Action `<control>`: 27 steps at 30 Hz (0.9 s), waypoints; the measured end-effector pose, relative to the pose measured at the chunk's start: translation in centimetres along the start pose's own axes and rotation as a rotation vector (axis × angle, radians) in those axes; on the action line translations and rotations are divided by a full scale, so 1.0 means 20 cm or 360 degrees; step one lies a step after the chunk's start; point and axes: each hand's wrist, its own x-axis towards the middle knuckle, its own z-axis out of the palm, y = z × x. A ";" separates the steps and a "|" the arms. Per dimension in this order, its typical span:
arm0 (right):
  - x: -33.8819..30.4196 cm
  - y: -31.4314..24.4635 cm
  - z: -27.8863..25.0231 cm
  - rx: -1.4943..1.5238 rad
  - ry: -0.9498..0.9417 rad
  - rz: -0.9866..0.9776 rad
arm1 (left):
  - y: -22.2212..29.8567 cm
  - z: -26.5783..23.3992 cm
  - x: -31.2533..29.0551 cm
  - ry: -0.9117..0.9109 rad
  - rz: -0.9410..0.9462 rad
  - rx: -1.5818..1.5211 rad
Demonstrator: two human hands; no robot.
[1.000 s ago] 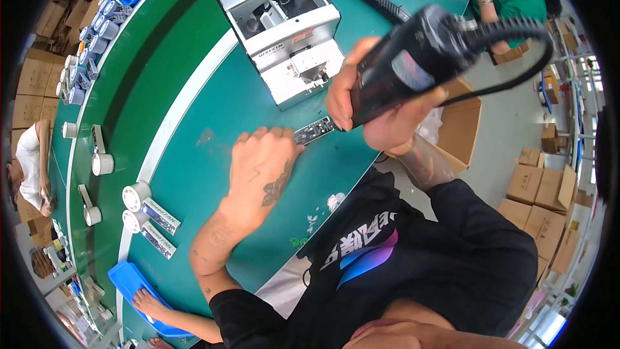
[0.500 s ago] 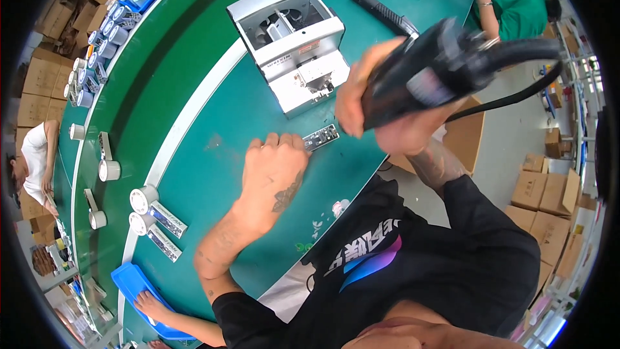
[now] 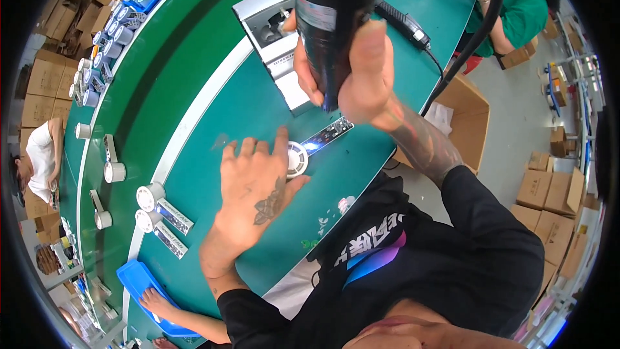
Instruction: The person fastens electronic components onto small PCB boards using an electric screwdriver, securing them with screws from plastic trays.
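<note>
My right hand (image 3: 361,74) is wrapped round a thick black electric screwdriver (image 3: 332,6) with a pale label, held nearly upright over the bench. Its lower end sits above a small fan, and the tip is hidden. A bright bluish spot lights the fan's narrow circuit board (image 3: 332,132). My left hand (image 3: 255,178) lies on the bench at the fan's round white head (image 3: 297,160), with index finger and thumb on either side of it. The other fingers are spread on the green surface.
Behind the tool stands a white box-shaped machine (image 3: 294,94). A second electric screwdriver (image 3: 400,21) lies to its right. Two more fans (image 3: 169,220) rest at left, near a blue tray (image 3: 139,278) with another person's hand in it. A cardboard box (image 3: 475,119) stands beside the bench edge.
The screwdriver has swung from tilted to nearly upright, shifting left over the fan. My left hand has drawn back from a closed fist to spread fingers, exposing the fan's round head.
</note>
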 end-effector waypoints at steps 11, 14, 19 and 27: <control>-0.09 0.06 0.16 0.0304 -0.0009 0.0157 | -0.05 0.04 -0.01 -0.0149 0.0057 -0.0211; -0.10 0.08 0.15 0.0302 -0.0036 0.0206 | -0.05 0.04 -0.01 -0.0171 0.0069 -0.0190; -0.11 0.08 0.16 0.0324 -0.0108 0.0231 | -0.07 0.07 -0.02 -0.0102 0.0121 -0.0189; -0.14 0.14 0.15 0.0637 -0.0260 0.0019 | -0.06 0.05 -0.02 -0.0144 0.0098 -0.0235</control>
